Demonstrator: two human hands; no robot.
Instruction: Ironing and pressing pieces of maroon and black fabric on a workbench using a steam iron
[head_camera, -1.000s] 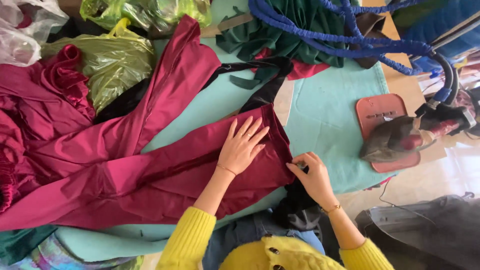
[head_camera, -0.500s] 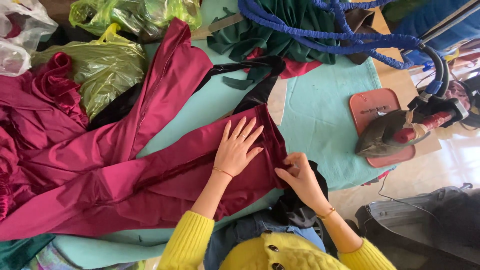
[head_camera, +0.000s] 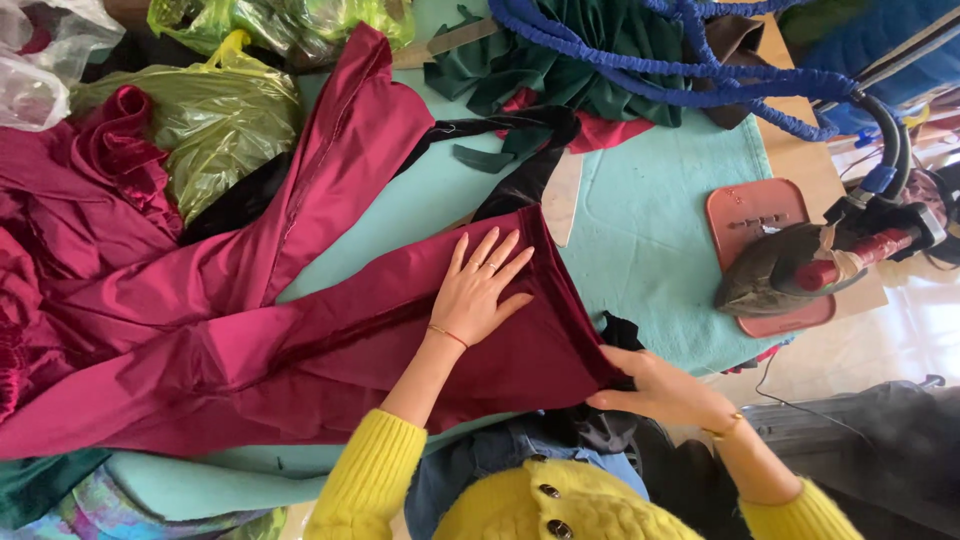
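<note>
- The left hand (head_camera: 480, 290) lies flat on the maroon garment (head_camera: 330, 350), its grip open with fingers spread, holding nothing; it sits where it did half a second ago.
- The right hand (head_camera: 660, 388) has moved from the cloth's near edge down to its lower right corner, where the grip is closed, pinching the maroon hem together with a piece of black fabric (head_camera: 600, 425).
- The garment is spread across the teal padded surface (head_camera: 650, 240), one leg running up and away, the other leftward; its hem end has been pulled straighter than a second ago.
- Beyond the right hand, an iron (head_camera: 790, 275) rests on a pink rubber mat (head_camera: 745, 215), unmoved, with a blue corded hose (head_camera: 690, 60) looping above it.
- At the far left, a green plastic bag (head_camera: 215, 130) holds something bundled that I cannot make out; a clear bag (head_camera: 40, 60) beside it shows a bit of red cloth inside.
</note>
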